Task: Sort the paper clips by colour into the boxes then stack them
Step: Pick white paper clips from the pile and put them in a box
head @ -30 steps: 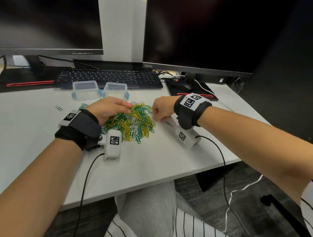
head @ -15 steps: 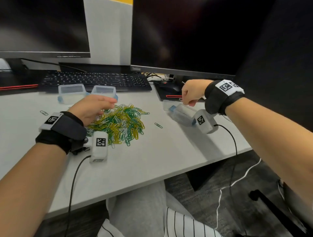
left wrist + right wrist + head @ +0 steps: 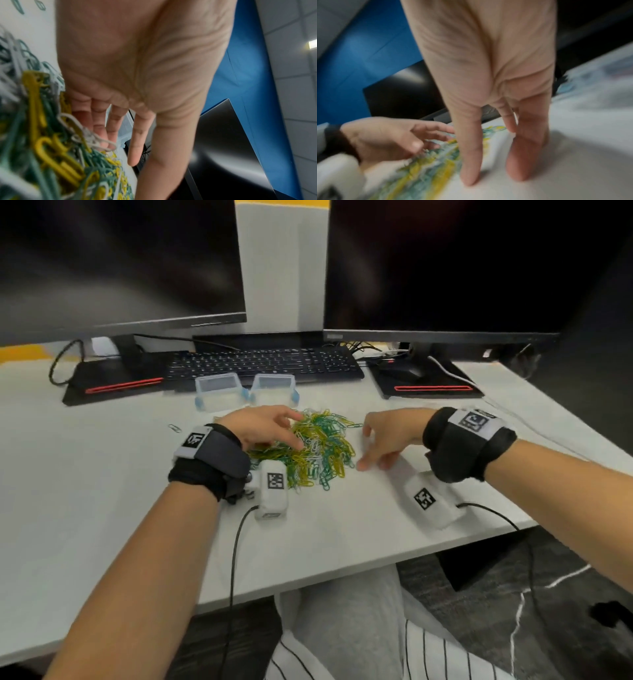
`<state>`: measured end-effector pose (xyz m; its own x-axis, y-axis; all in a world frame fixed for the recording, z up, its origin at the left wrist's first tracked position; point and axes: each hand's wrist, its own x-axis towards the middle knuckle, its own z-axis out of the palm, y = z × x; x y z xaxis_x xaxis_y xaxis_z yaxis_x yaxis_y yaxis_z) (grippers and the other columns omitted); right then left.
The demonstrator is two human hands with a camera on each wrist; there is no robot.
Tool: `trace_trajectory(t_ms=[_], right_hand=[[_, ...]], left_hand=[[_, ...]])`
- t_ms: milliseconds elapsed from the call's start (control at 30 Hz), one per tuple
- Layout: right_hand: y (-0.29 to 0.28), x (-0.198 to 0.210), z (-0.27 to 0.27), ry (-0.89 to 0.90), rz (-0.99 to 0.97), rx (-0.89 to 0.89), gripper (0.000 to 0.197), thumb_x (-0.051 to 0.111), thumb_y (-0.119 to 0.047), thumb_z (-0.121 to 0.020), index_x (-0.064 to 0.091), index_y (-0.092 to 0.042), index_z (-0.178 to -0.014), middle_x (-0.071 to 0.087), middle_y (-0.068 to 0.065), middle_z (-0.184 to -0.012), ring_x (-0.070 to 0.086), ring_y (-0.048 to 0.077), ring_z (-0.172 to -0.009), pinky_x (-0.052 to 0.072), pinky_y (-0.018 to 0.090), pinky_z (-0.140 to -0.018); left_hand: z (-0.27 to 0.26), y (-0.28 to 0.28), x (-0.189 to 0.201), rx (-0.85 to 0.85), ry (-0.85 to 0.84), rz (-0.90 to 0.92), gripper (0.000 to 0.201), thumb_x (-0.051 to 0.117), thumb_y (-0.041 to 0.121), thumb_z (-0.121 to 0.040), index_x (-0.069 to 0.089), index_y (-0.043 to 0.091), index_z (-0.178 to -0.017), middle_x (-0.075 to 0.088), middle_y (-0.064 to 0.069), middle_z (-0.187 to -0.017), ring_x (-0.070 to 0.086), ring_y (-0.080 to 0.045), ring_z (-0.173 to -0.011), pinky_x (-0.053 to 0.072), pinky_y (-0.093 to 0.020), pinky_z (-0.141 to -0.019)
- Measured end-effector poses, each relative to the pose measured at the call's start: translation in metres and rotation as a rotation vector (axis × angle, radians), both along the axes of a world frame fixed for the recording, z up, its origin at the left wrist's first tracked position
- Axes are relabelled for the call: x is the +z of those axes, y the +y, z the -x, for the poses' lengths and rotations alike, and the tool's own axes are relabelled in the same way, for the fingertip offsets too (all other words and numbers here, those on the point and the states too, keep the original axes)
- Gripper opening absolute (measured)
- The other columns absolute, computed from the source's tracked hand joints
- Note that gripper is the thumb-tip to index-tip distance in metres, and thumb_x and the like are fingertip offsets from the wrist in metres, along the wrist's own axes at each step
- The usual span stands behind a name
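Observation:
A tangled pile of yellow, green and white paper clips (image 3: 318,450) lies mid-desk. My left hand (image 3: 299,431) rests on the pile's left side with fingers stretched out and holds nothing; in the left wrist view its straight fingers (image 3: 111,129) touch the clips (image 3: 56,155). My right hand (image 3: 368,448) is just right of the pile, fingers spread and pointing down, and its fingertips (image 3: 469,178) touch bare desk. Two empty clear boxes with blue clasps (image 3: 219,392) (image 3: 274,386) stand side by side behind the pile.
A single clip (image 3: 174,428) lies apart at the left. Keyboard (image 3: 263,364), two monitors and their black stands (image 3: 428,385) line the back of the white desk (image 3: 102,491). Wrist camera cables hang over the front edge.
My right hand came back from the far right near the monitor stand, opened, and set its fingertips down beside the pile. The left hand stayed on the pile and spread its fingers.

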<state>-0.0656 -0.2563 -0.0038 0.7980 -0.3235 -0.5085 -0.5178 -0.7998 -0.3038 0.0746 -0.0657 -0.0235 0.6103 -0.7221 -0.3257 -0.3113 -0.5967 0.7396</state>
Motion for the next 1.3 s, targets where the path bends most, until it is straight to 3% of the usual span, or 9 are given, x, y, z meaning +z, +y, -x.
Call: trace_trajectory(t_ms=[133,200,300,433,533,667,800,933,1300], right_hand=[[0.024,-0.007,-0.029,-0.126,-0.266,0.04,0.087,0.085,-0.025,-0.071,0.036,-0.015,-0.141,0.068,0.003,-0.102,0.071,0.012,-0.072,0.055,0.018,-0.067],[0.033,-0.012,-0.041,-0.204,-0.267,0.092,0.079,0.084,-0.022,-0.072,0.041,-0.015,-0.138,0.059,0.0,-0.11,0.069,0.01,-0.073,0.054,0.015,-0.062],[0.037,-0.019,-0.057,-0.307,-0.331,0.108,0.057,0.081,-0.013,-0.075,0.054,-0.01,-0.125,0.064,0.006,-0.106,0.07,0.015,-0.077,0.058,0.02,-0.064],[0.023,-0.023,-0.072,-0.364,-0.632,0.07,0.026,0.067,-0.003,-0.087,0.061,-0.002,-0.112,0.068,0.013,-0.102,0.069,0.016,-0.08,0.059,0.023,-0.071],[0.01,-0.023,-0.084,-0.357,-0.925,-0.037,0.015,0.056,0.003,-0.092,0.06,-0.002,-0.106,0.064,0.014,-0.105,0.067,0.019,-0.086,0.058,0.023,-0.077],[-0.002,-0.024,-0.089,-0.39,-1.13,-0.11,0.024,0.044,0.009,-0.094,0.059,-0.001,-0.109,0.065,0.018,-0.105,0.071,0.022,-0.084,0.059,0.024,-0.073],[-0.013,-0.03,-0.088,-0.451,-1.221,-0.107,0.032,0.038,0.007,-0.096,0.061,-0.001,-0.118,0.062,0.02,-0.12,0.066,0.026,-0.101,0.058,0.031,-0.083],[-0.018,-0.03,-0.087,-0.52,-1.294,-0.13,0.031,0.038,-0.003,-0.1,0.059,0.002,-0.121,0.062,0.018,-0.124,0.062,0.026,-0.108,0.054,0.035,-0.094],[-0.017,-0.028,-0.084,-0.581,-1.207,-0.076,0.028,0.042,0.001,-0.098,0.064,-0.004,-0.114,0.066,0.012,-0.118,0.065,0.02,-0.106,0.056,0.031,-0.09]], left_hand=[[-0.001,-0.003,-0.003,-0.086,-0.119,-0.094,0.077,0.082,0.023,-0.071,0.045,0.032,-0.137,0.045,-0.001,-0.134,0.046,-0.019,-0.113,0.037,-0.034,-0.102],[0.001,-0.007,-0.006,-0.094,-0.21,-0.092,0.077,0.083,0.024,-0.069,0.045,0.03,-0.135,0.051,0.0,-0.115,0.048,-0.016,-0.101,0.038,-0.028,-0.088],[-0.002,-0.011,-0.014,-0.012,-0.246,0.013,0.069,0.083,0.017,-0.069,0.049,0.023,-0.129,0.052,0.006,-0.093,0.05,-0.014,-0.087,0.042,-0.027,-0.078],[-0.006,-0.01,-0.019,0.124,-0.144,0.218,0.035,0.075,0.007,-0.078,0.058,0.012,-0.108,0.064,-0.005,-0.092,0.059,-0.017,-0.074,0.051,-0.031,-0.072],[-0.008,-0.012,-0.021,0.249,0.102,0.419,0.017,0.063,0.0,-0.087,0.057,0.011,-0.099,0.062,-0.009,-0.091,0.061,-0.016,-0.067,0.056,-0.024,-0.061],[-0.013,-0.013,-0.021,0.44,0.428,0.646,0.03,0.051,-0.005,-0.092,0.053,0.0,-0.122,0.058,-0.017,-0.12,0.062,-0.021,-0.092,0.059,-0.022,-0.069],[-0.018,-0.007,-0.015,0.475,0.616,0.764,0.022,0.045,-0.004,-0.095,0.06,0.001,-0.11,0.061,-0.011,-0.119,0.062,-0.022,-0.106,0.059,-0.03,-0.078],[-0.018,-0.006,-0.016,0.508,0.727,0.835,0.023,0.044,0.0,-0.096,0.063,0.003,-0.108,0.062,-0.014,-0.119,0.064,-0.025,-0.102,0.059,-0.026,-0.071],[-0.019,-0.003,-0.016,0.495,0.842,0.983,0.03,0.039,-0.001,-0.095,0.068,0.004,-0.104,0.07,-0.015,-0.106,0.069,-0.023,-0.093,0.058,-0.027,-0.078]])
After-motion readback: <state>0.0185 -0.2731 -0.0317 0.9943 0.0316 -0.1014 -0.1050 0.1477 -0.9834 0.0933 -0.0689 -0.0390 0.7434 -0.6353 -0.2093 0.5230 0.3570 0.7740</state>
